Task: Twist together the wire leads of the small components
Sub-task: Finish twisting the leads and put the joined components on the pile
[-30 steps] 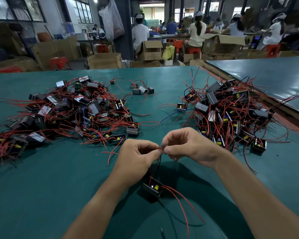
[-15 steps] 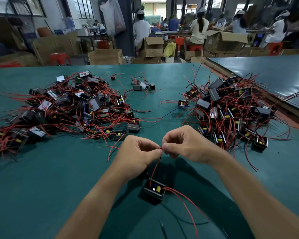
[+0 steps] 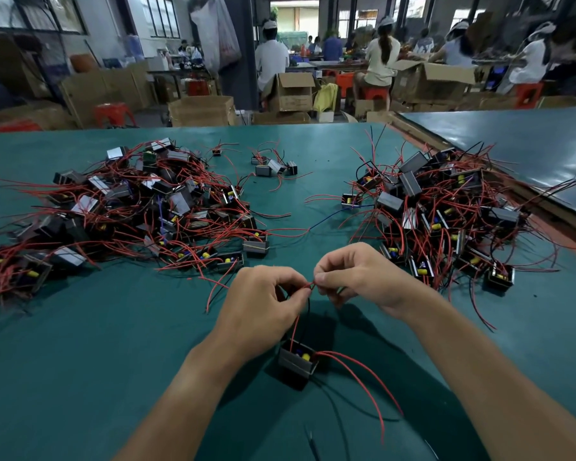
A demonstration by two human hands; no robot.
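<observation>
A small black boxed component (image 3: 296, 363) with yellow and blue parts inside hangs by its leads just above the green table (image 3: 80, 377), below my hands. My left hand (image 3: 261, 307) and my right hand (image 3: 363, 277) meet fingertip to fingertip above it, each pinching the red and black wire leads (image 3: 310, 286) where they come together. Two longer red leads (image 3: 356, 367) trail from the component toward the lower right.
A large heap of like components with red wires (image 3: 140, 211) lies at the left, another heap (image 3: 446, 214) at the right. A few loose components (image 3: 273, 166) sit further back. A second table (image 3: 519, 144) adjoins at the right. People and cardboard boxes fill the background.
The component has shifted slightly under my hands and its red lead now shows between them. My fingertips stay together on the leads; the view has tilted a little.
</observation>
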